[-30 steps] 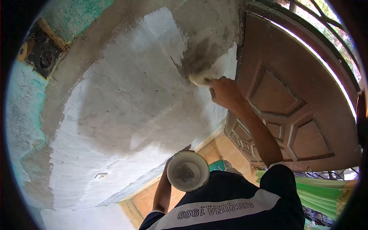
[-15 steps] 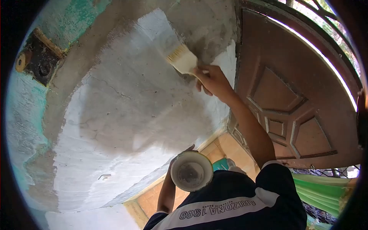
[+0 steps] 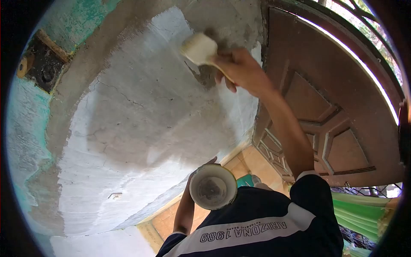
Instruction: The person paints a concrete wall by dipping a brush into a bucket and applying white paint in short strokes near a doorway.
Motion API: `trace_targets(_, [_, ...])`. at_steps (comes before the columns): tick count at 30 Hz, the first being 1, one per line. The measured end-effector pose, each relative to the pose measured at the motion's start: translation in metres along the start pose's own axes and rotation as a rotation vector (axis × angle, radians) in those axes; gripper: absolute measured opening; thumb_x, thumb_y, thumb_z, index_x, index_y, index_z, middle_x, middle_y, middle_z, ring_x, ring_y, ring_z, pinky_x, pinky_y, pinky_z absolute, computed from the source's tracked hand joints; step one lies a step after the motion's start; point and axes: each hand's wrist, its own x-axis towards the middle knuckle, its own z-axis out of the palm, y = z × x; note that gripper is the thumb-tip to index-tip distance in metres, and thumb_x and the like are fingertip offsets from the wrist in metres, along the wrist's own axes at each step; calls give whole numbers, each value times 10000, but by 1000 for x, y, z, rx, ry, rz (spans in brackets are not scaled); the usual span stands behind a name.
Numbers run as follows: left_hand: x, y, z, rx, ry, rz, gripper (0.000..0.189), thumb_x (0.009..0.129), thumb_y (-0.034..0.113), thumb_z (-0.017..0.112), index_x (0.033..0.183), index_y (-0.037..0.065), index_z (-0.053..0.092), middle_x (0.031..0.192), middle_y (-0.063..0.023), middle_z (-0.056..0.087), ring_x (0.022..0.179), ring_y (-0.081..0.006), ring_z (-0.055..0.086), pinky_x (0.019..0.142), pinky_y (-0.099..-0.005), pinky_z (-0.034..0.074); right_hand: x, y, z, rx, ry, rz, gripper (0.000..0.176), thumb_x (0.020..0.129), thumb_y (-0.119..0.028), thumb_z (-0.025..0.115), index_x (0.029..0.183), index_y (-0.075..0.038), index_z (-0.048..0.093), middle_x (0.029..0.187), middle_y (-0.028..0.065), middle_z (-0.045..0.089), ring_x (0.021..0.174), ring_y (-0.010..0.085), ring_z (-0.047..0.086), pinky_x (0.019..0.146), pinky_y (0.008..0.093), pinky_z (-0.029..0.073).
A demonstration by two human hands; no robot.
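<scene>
My right hand [image 3: 246,72] is closed around the handle of a wide, pale paintbrush [image 3: 199,49]. The brush head points left, its bristles blurred against the upper part of the wall [image 3: 141,124]. White paint coats much of that wall, with damp grey patches and thin cracks across the middle. Low in front of my chest, my left hand [image 3: 192,174] supports a round, pale tub [image 3: 234,188] from its left side. A greyish-white residue or liquid lies in its bottom. Most of the left hand's fingers are hidden behind the tub.
A brown panelled door [image 3: 329,94] stands to the right of the wall. At upper left, a dark metal box [image 3: 45,64] is set in the wall beside chipped green paint. Orange floor tiles [image 3: 252,156] show below, and a green curtain [image 3: 355,212] hangs at lower right.
My right hand and the paintbrush have moved up along the wall, the brush head turning flatter to the left. The left hand and tub have barely shifted.
</scene>
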Motion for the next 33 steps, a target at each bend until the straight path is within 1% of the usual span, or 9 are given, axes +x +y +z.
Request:
trace_targets(2, [1,1,1,-46,4,-9,462,1032,97,593,1485,18,549,1282,-115,700,1028,-162,698,924,-296,566,0,-22,2,80,49,-130,416,1050,-352,608,1132,45,699,667,82,650,389,87,476,378,259,331])
trace_targets(6, [2,-5,-10,-25,-14,22,465,1029,97,601,1484,14,549,1280,-114,702,1030,-161,697,922,-295,564,2,7,8,82,68,-124,414,1057,-355,600,1123,43,694,659,78,643,387,82,477,371,253,323])
trace_targets(11, [4,-10,-23,0,-34,98,466,1026,104,608,1480,15,554,1274,-114,704,1033,-155,696,909,-295,565,-13,105,3,54,-18,178,408,1064,-350,588,1072,47,682,655,79,646,380,75,471,361,247,324])
trace_targets(14, [9,-10,-32,39,65,-25,473,1032,107,596,1493,16,540,1280,-112,701,1033,-137,684,919,-291,558,-19,123,-1,-49,-31,436,384,1047,-272,608,1169,92,640,724,137,709,426,126,557,396,287,403])
trace_targets(22, [12,-4,-44,7,3,-31,487,1047,143,570,1514,19,509,1301,-117,691,1056,-144,682,944,-304,555,1,-17,9,-73,0,54,393,1037,-323,627,1033,63,698,668,87,657,428,115,543,407,303,417])
trace_targets(25, [13,-2,-47,-3,-24,-31,492,1053,156,560,1521,20,497,1308,-119,687,1064,-146,682,953,-309,554,-1,-35,14,-45,68,-61,394,1042,-341,621,992,40,706,640,72,633,411,105,514,391,293,399])
trace_targets(27, [14,-1,-50,-9,-41,-29,496,1056,165,554,1527,20,490,1313,-121,685,1069,-148,681,960,-313,554,1,-27,18,-39,87,-105,388,1047,-344,616,980,28,705,628,66,625,401,101,499,380,286,387])
trace_targets(29, [14,0,-52,-13,-59,-28,501,1060,174,547,1532,21,482,1318,-122,682,1075,-149,680,966,-316,553,5,18,18,-86,51,16,442,1059,-408,592,1048,16,715,581,14,550,363,64,424,351,260,305])
trace_targets(33, [12,0,-56,-21,-105,-16,509,1067,192,535,1542,22,467,1329,-125,677,1086,-152,679,978,-323,552,-12,88,10,-73,18,180,450,1053,-407,605,1016,28,714,582,26,561,356,66,429,341,258,312])
